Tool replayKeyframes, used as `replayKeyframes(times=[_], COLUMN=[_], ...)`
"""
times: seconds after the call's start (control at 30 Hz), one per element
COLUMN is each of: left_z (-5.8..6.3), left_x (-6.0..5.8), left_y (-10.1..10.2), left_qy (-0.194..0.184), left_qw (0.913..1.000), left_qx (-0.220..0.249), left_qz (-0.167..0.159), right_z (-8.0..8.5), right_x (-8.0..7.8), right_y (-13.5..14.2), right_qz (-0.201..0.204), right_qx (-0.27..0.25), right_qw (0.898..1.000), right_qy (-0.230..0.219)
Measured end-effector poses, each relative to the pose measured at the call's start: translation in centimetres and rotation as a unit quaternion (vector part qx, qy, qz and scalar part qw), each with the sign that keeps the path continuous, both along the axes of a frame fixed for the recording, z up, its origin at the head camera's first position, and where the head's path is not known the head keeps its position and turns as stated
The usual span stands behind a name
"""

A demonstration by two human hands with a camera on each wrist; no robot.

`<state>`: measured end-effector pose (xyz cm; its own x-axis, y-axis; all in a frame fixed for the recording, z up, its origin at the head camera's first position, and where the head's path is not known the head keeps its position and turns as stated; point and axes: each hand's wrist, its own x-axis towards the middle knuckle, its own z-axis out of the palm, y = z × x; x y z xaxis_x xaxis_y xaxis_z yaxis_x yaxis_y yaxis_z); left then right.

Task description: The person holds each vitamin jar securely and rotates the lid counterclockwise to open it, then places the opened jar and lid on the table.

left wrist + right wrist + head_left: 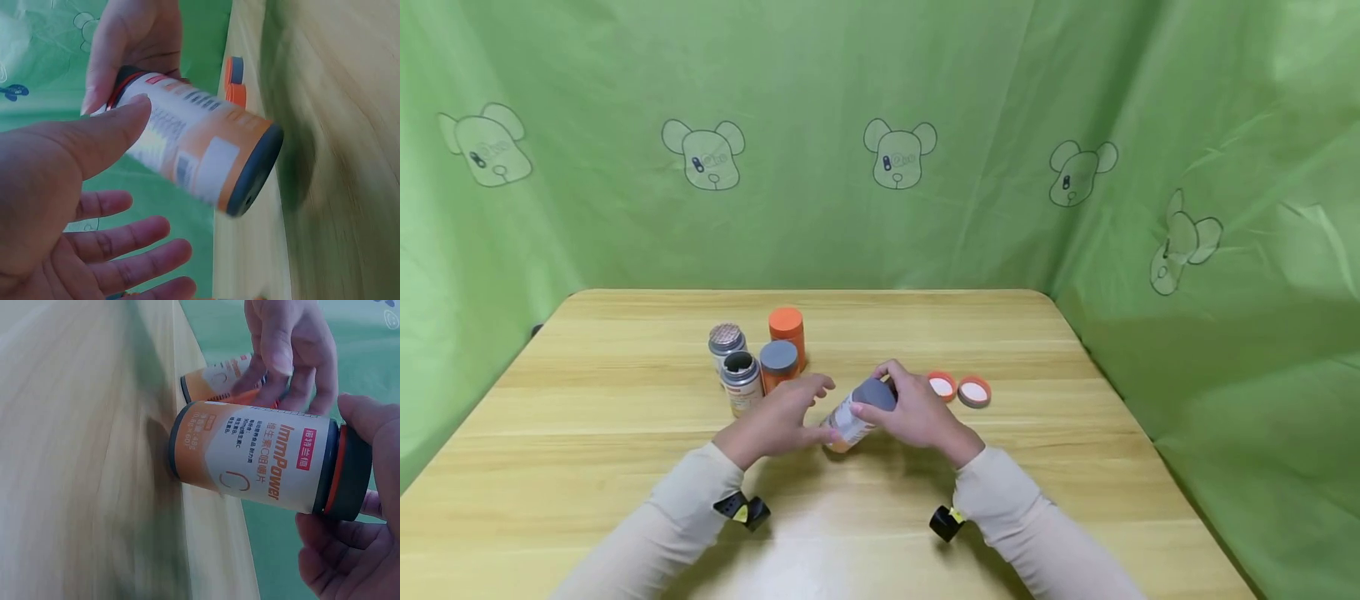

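In the head view, my right hand (925, 410) grips a white and orange supplement bottle (850, 417) by its dark grey lid (876, 393). The bottle (262, 459) is tilted above the wooden table, lid end raised, its printed label showing in the right wrist view. My left hand (781, 418) is spread on the bottle's other side. In the left wrist view, the left thumb (119, 128) overlaps the label while the other fingers (144, 250) extend apart from the bottle. Right fingers and thumb (375, 422) are around the lid.
Left of the hands stand a lidless bottle (742, 392), a bottle with a silvery top (727, 337), an orange bottle with a grey lid (779, 357) and one with an orange lid (786, 323). An orange lid (951, 395) and a grey lid (975, 403) lie upturned at right. Green curtains (805, 217) surround the table.
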<state>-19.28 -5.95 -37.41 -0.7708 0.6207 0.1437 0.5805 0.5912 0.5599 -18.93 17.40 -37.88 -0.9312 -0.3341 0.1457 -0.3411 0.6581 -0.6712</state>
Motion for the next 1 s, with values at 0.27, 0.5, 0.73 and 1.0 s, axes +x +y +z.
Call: replayKeyframes(times=[0.27,0.5,0.73,1.0], left_z=[0.3,0.0,-0.2,-0.2], left_x=[0.0,-0.1,0.3,0.3], left_y=[1.1,1.5,1.4,1.6], left_qy=[0.007,0.023,0.032,0.035], left_qw=[0.9996,0.9992,0.9992,0.9986], left_qx=[-0.027,-0.020,-0.018,-0.037], left_qz=[-0.008,-0.026,-0.016,0.015], right_z=[0.8,1.2,1.3,1.6], right_x=[0.6,0.9,1.2,1.0], right_y=[-0.6,-0.8,-0.9,-0.7], right_qz=[-0.009,-0.008,0.005,0.002], right_qx=[-0.016,-0.032,-0.023,0.029], right_qw=[1.000,0.999,1.000,0.999], right_qy=[-0.002,0.009,-0.009,-0.028])
